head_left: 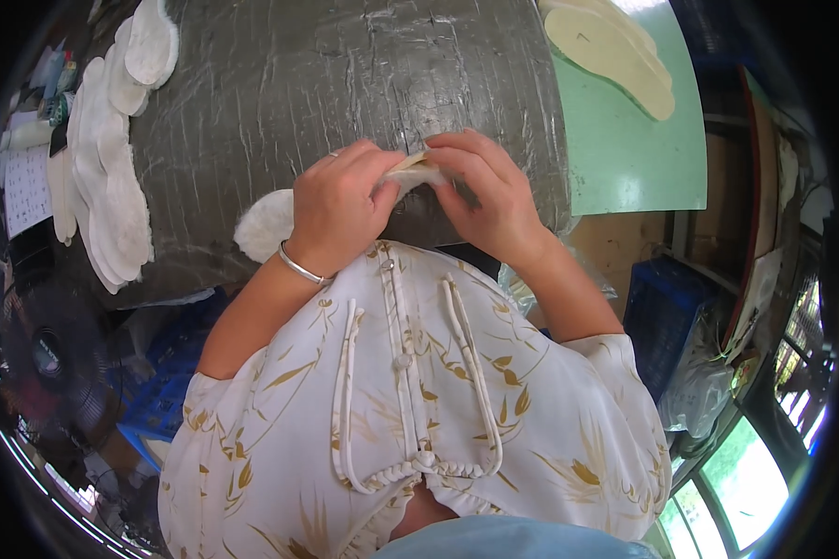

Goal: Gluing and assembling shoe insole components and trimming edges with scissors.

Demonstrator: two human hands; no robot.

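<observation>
Both my hands grip one white fluffy insole (266, 226) at the near edge of the dark table. My left hand (342, 191) is closed over its middle, and the rounded fleecy end sticks out to the left of that wrist. My right hand (490, 191) pinches the other end between thumb and fingers. Between the two hands the insole bends, and a cream-coloured edge shows along its top. My fingers hide part of it.
Overlapping white fleece insoles (112, 177) line the table's left side. Cream insole pieces (611, 51) lie on a green board (639, 163) at the right. The table (345, 84) is wrapped in wrinkled plastic. Blue crates (667, 317) and a fan (51, 359) stand lower down.
</observation>
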